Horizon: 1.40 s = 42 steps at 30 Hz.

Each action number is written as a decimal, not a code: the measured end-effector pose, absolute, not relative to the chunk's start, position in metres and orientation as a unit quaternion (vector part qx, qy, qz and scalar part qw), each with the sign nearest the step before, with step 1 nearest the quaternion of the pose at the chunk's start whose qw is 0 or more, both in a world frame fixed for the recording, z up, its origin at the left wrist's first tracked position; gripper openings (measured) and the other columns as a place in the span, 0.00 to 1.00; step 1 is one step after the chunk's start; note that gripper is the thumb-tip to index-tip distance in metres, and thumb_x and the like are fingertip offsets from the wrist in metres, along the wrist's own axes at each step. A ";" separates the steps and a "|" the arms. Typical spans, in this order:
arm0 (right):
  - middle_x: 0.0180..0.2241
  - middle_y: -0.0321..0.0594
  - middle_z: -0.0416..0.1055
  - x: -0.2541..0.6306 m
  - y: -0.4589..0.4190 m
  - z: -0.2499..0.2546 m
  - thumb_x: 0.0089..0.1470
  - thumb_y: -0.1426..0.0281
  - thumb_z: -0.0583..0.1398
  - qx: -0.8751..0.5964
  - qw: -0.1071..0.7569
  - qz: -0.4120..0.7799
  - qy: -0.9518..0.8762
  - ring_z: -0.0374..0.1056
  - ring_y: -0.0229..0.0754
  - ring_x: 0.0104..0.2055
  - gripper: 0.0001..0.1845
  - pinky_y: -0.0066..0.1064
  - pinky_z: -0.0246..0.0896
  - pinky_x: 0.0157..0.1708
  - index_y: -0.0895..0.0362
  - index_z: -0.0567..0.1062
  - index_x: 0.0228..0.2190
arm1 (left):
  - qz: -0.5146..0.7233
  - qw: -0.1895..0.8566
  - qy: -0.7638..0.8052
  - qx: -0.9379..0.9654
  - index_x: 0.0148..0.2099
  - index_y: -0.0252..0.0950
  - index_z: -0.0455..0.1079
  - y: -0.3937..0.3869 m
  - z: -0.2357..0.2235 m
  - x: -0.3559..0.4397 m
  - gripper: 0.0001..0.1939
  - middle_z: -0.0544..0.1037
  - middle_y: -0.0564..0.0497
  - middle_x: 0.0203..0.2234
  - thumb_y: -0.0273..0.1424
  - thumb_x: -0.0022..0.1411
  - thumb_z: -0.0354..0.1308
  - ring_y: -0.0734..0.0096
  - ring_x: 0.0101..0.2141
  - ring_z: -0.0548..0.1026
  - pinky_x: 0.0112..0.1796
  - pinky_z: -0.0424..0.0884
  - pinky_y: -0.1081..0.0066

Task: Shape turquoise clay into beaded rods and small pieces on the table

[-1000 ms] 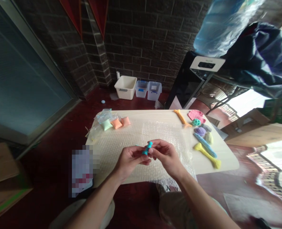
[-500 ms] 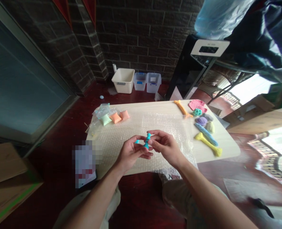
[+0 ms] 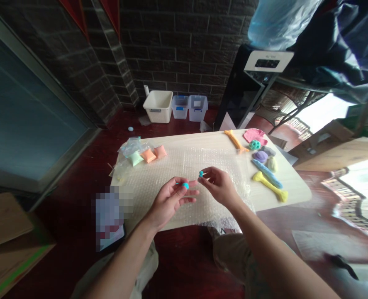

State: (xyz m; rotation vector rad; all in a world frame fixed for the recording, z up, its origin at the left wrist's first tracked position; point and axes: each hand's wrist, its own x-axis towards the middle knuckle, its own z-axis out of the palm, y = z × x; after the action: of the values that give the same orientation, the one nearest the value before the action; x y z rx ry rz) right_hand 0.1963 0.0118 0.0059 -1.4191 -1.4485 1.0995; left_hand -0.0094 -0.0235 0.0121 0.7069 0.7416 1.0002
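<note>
Between the thumb and forefinger of my left hand is a rounded lump of turquoise modelling clay; the other fingers of that hand are stretched out. My right hand pinches a smaller turquoise clay piece at its fingertips, a short gap away from the left one. Both hands hover over bubble wrap spread across the pale table. How far each clay piece runs behind the fingers is hidden.
Along the table's right side lie a yellow bone-shaped clay piece, a blue clay roll, an orange clay bone and several clay lumps. Soft packets sit at the left. Bins stand by the wall.
My hands have moved apart, and the turquoise clay that both held together is now in two separate pieces, one in each hand. The view has shifted slightly.
</note>
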 end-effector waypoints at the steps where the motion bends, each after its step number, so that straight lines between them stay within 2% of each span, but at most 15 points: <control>1: 0.31 0.42 0.80 0.198 0.012 0.003 0.54 0.63 0.68 -0.581 0.365 0.399 -0.609 0.70 0.38 0.25 0.13 0.31 0.62 0.27 0.57 0.78 0.39 | 0.466 0.750 0.341 0.321 0.46 0.36 0.74 -0.023 0.012 -0.010 0.14 0.81 0.40 0.52 0.36 0.64 0.71 0.57 0.47 0.82 0.47 0.77 0.60; 3: 0.31 0.40 0.81 0.199 0.011 -0.001 0.56 0.68 0.65 -0.595 0.300 0.340 -0.664 0.71 0.38 0.25 0.08 0.32 0.64 0.29 0.57 0.80 0.39 | 0.486 0.739 0.346 0.313 0.45 0.35 0.76 -0.021 0.010 -0.012 0.13 0.80 0.44 0.48 0.36 0.63 0.72 0.62 0.45 0.80 0.45 0.77 0.63; 7: 0.34 0.42 0.82 0.192 0.007 -0.007 0.55 0.75 0.63 -0.592 0.227 0.244 -0.734 0.75 0.43 0.31 0.12 0.34 0.66 0.35 0.56 0.82 0.41 | 0.506 0.732 0.348 0.295 0.44 0.34 0.79 -0.018 0.006 -0.015 0.12 0.76 0.50 0.35 0.36 0.63 0.71 0.71 0.37 0.76 0.41 0.77 0.68; 11: 0.37 0.47 0.80 0.189 0.009 -0.010 0.55 0.75 0.64 -0.594 0.192 0.217 -0.750 0.76 0.48 0.36 0.11 0.36 0.66 0.37 0.58 0.83 0.40 | 0.506 0.737 0.360 0.265 0.42 0.33 0.79 -0.015 0.005 -0.016 0.11 0.78 0.50 0.34 0.35 0.62 0.71 0.72 0.34 0.76 0.40 0.76 0.69; 15: 0.37 0.47 0.81 0.195 0.011 -0.003 0.60 0.67 0.64 -0.599 0.240 0.228 -0.729 0.74 0.44 0.30 0.15 0.36 0.66 0.34 0.59 0.82 0.47 | 0.525 0.721 0.391 0.228 0.43 0.33 0.78 -0.010 0.005 -0.022 0.11 0.83 0.47 0.36 0.29 0.57 0.73 0.71 0.35 0.79 0.41 0.76 0.71; 18: 0.34 0.44 0.81 0.196 0.007 0.009 0.63 0.61 0.63 -0.593 0.332 0.262 -0.686 0.71 0.40 0.25 0.16 0.35 0.66 0.30 0.58 0.82 0.45 | 0.528 0.714 0.399 0.230 0.46 0.33 0.79 -0.009 0.005 -0.025 0.14 0.85 0.43 0.39 0.29 0.57 0.73 0.69 0.36 0.81 0.43 0.76 0.69; 20: 0.32 0.43 0.80 0.193 0.001 0.017 0.63 0.60 0.63 -0.563 0.382 0.314 -0.662 0.72 0.40 0.26 0.16 0.33 0.67 0.28 0.58 0.82 0.44 | 0.518 0.718 0.393 0.248 0.46 0.33 0.80 -0.010 0.003 -0.025 0.14 0.85 0.43 0.38 0.31 0.58 0.73 0.68 0.36 0.82 0.43 0.76 0.68; 24: 0.36 0.43 0.81 0.180 -0.011 0.027 0.62 0.63 0.66 -0.459 0.420 0.378 -0.685 0.76 0.42 0.33 0.13 0.32 0.71 0.29 0.54 0.82 0.46 | 0.501 0.728 0.374 0.282 0.41 0.34 0.81 -0.013 0.001 -0.019 0.12 0.85 0.46 0.36 0.33 0.57 0.76 0.68 0.36 0.82 0.43 0.77 0.67; 30: 0.34 0.41 0.80 0.173 -0.016 0.028 0.62 0.72 0.67 -0.384 0.464 0.312 -0.735 0.76 0.40 0.33 0.09 0.32 0.72 0.33 0.53 0.85 0.44 | 0.488 0.733 0.364 0.303 0.38 0.33 0.83 -0.015 0.001 -0.015 0.14 0.86 0.45 0.34 0.34 0.52 0.79 0.68 0.33 0.82 0.40 0.77 0.68; 35: 0.34 0.41 0.80 0.174 -0.018 0.029 0.61 0.73 0.67 -0.369 0.457 0.295 -0.753 0.77 0.40 0.34 0.11 0.32 0.72 0.35 0.53 0.84 0.45 | 0.485 0.726 0.372 0.315 0.40 0.34 0.83 -0.016 0.004 -0.016 0.15 0.86 0.44 0.33 0.36 0.52 0.79 0.68 0.30 0.82 0.39 0.78 0.65; 42: 0.34 0.40 0.81 0.176 -0.017 0.031 0.62 0.74 0.66 -0.357 0.431 0.310 -0.769 0.77 0.38 0.33 0.08 0.30 0.72 0.35 0.54 0.84 0.43 | 0.478 0.704 0.378 0.364 0.39 0.36 0.84 -0.016 0.002 -0.020 0.11 0.85 0.48 0.29 0.35 0.55 0.77 0.72 0.27 0.80 0.34 0.75 0.71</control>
State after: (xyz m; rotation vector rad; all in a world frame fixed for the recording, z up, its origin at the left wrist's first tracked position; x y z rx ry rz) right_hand 0.1757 -0.0166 0.0309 -0.8894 -1.9173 0.7728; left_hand -0.0200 -0.0156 0.0019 0.8093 0.8413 1.0629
